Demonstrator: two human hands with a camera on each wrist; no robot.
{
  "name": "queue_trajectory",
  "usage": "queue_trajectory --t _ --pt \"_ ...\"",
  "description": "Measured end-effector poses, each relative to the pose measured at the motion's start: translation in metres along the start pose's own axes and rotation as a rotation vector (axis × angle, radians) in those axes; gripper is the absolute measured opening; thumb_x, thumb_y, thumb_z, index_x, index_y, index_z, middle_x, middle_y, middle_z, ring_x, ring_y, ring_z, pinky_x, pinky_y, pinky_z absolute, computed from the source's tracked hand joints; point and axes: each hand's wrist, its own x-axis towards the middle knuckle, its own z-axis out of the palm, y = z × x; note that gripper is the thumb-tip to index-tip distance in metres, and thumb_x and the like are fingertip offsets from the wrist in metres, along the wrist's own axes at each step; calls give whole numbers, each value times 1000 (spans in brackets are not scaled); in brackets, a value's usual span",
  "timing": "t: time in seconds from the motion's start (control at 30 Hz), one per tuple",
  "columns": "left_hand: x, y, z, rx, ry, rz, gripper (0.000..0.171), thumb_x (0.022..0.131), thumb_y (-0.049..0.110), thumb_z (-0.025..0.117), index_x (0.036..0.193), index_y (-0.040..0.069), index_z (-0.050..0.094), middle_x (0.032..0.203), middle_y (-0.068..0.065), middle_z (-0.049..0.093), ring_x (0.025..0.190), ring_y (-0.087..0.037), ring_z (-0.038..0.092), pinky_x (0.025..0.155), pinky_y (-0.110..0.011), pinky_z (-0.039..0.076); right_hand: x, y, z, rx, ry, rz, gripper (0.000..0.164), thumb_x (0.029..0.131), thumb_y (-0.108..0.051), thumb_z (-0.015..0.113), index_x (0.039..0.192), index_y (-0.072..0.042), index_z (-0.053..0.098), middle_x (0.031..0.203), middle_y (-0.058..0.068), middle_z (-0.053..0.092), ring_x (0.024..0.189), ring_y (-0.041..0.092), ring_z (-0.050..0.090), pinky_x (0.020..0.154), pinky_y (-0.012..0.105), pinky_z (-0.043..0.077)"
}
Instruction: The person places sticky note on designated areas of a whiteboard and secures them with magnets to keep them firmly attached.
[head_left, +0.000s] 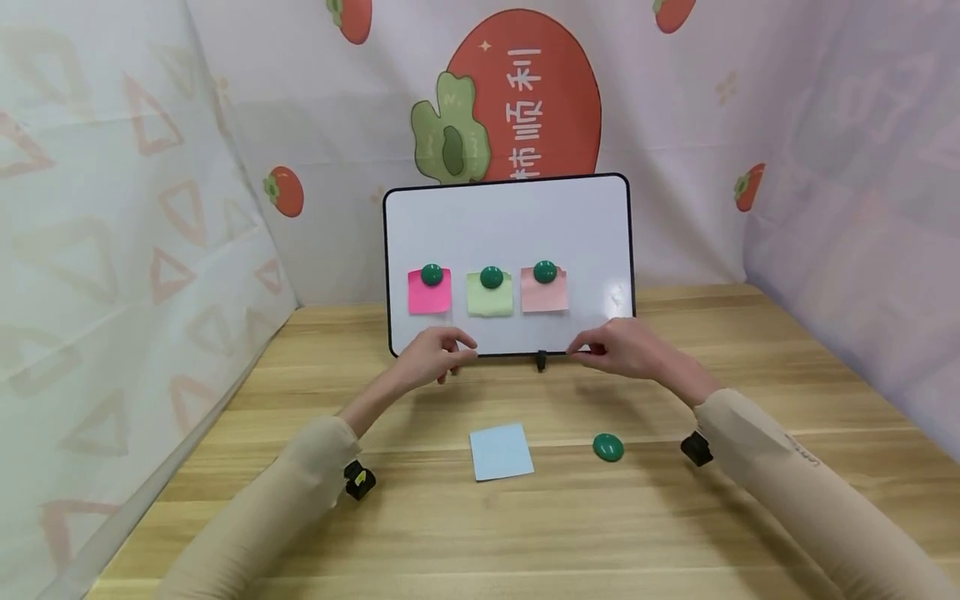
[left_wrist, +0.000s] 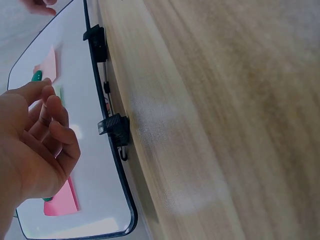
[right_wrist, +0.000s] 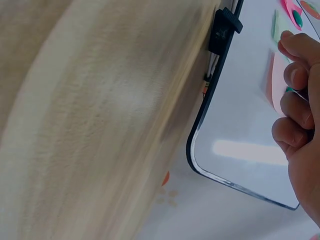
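Note:
A whiteboard (head_left: 502,225) with a black rim stands upright at the back of the table. On it hang a bright pink sticky note (head_left: 430,302), a light green one (head_left: 490,304) and a pale pink one (head_left: 545,299), each under a round green magnet. My left hand (head_left: 429,357) hovers before the board's lower edge, its fingers loosely bent around nothing. Across from it, my right hand (head_left: 628,347) is near the lower right part of the board, its fingers curled loosely with nothing in them. Between me and the board lie a light blue sticky note (head_left: 502,452) and a loose green magnet (head_left: 608,447).
Black clip feet (left_wrist: 115,129) hold the board's lower edge, seen in the left wrist view. The wooden table (head_left: 420,533) reaches back to a printed cloth backdrop (head_left: 675,108), with more cloth along both sides.

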Motion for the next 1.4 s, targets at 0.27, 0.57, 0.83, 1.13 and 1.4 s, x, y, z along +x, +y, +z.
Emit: queue_trajectory --t 0.27,0.57,0.83,1.13,1.4 --pt "-21 5 7 -22 -63 -36 22 96 31 67 109 14 72 79 -8 64 50 -14 50 54 -32 47 -20 -6 4 25 -109 15 19 93 -27 70 108 -18 76 61 -15 49 55 0 40 51 19 33" --pt "-34 3 16 -23 -107 -77 15 94 28 69 102 16 74 72 -3 61 50 -12 48 53 -29 48 -38 -21 8 49 -188 10 22 92 -33 71 110 -22 75 63 -17 48 55 -2 41 51 19 36" --pt "-46 8 22 -9 -222 -108 16 90 28 74 102 16 73 78 -6 64 55 -14 53 54 -30 50 -49 -30 10 51 -252 11 26 92 -42 69 112 -27 73 64 -19 50 56 -3 42 53 18 37" --pt "-49 13 33 106 -284 -59 23 83 28 81 102 16 75 74 3 66 53 -11 54 52 -27 47 -64 -33 11 184 -321 71 30 92 -45 68 114 -25 72 66 -18 51 58 -2 43 54 19 34" --pt "-53 16 40 267 -293 -37 23 77 35 85 92 22 72 74 7 64 55 -9 55 55 -28 45 -73 -28 10 333 -438 118 40 87 -41 75 123 -25 68 70 -13 53 62 1 46 58 19 37"
